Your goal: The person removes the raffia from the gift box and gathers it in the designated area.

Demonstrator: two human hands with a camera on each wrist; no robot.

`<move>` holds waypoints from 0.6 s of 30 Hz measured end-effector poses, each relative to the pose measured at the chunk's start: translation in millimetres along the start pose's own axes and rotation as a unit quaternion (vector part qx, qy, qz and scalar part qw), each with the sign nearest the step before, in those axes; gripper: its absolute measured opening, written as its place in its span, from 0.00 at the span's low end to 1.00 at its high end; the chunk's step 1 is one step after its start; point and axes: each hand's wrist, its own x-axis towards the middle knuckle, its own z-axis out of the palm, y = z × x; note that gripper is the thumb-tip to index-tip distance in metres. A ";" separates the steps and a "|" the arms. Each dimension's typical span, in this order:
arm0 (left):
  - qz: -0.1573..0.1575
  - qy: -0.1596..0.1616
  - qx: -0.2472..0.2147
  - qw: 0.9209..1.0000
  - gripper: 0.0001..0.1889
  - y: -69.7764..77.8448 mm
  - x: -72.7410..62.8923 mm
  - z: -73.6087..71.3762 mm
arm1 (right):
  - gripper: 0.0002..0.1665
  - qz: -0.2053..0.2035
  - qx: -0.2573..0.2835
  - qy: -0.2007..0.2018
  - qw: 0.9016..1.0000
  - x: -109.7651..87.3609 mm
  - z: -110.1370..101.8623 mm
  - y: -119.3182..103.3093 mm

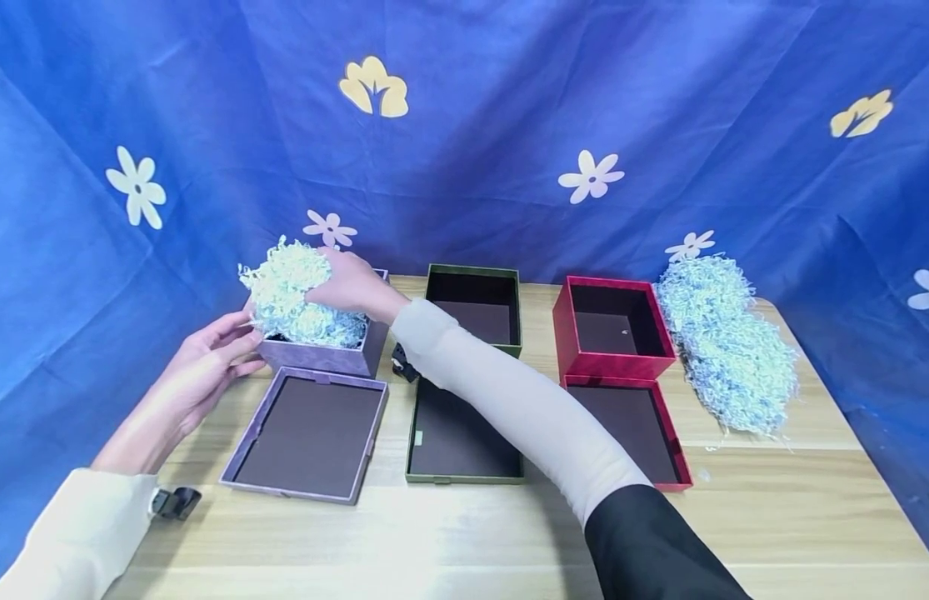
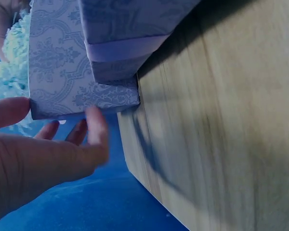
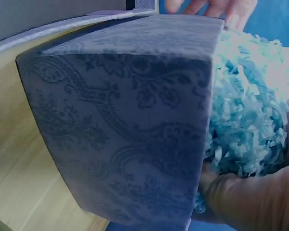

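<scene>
A purple patterned box (image 1: 314, 358) at the left holds a tall heap of pale blue shredded paper (image 1: 287, 287) that rises above its rim. My right hand (image 1: 352, 285) reaches over the box's right side and holds the shredded paper, its fingertips buried. The right wrist view shows the thumb low against the paper, just inside the box wall (image 3: 120, 130). At the box's front left corner is my left hand (image 1: 212, 358), its fingers loosely spread and touching the outside. The left wrist view shows the thumb by the top edge and the fingers along the side.
In front of the purple box lies its lid (image 1: 314, 437). A green box (image 1: 475, 304) and a red box (image 1: 614, 325) stand to the right, with a green lid (image 1: 464, 437) and a red lid (image 1: 629, 425) before them. More shredded paper (image 1: 734, 350) is piled at far right.
</scene>
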 end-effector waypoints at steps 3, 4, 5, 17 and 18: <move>0.000 0.004 0.029 1.000 0.22 0.5 -0.4 1.8 | 0.54 -0.023 0.041 0.004 0.999 -3.9 -7.5 1.5; 0.001 0.005 0.034 0.999 0.24 1.0 -0.3 3.0 | 0.54 -0.031 0.047 0.007 0.998 -5.3 -10.0 1.6; 0.001 0.005 0.041 0.999 0.24 1.8 0.0 4.2 | 0.54 -0.038 0.052 0.010 0.998 -7.6 -12.8 1.1; -0.036 -0.003 0.244 0.969 0.40 5.4 16.4 18.1 | 0.48 -0.062 0.108 0.028 0.992 -38.1 -60.4 -7.7; -0.035 -0.005 0.254 0.966 0.42 5.5 17.5 18.6 | 0.48 -0.061 0.120 0.028 0.991 -40.8 -64.8 -7.3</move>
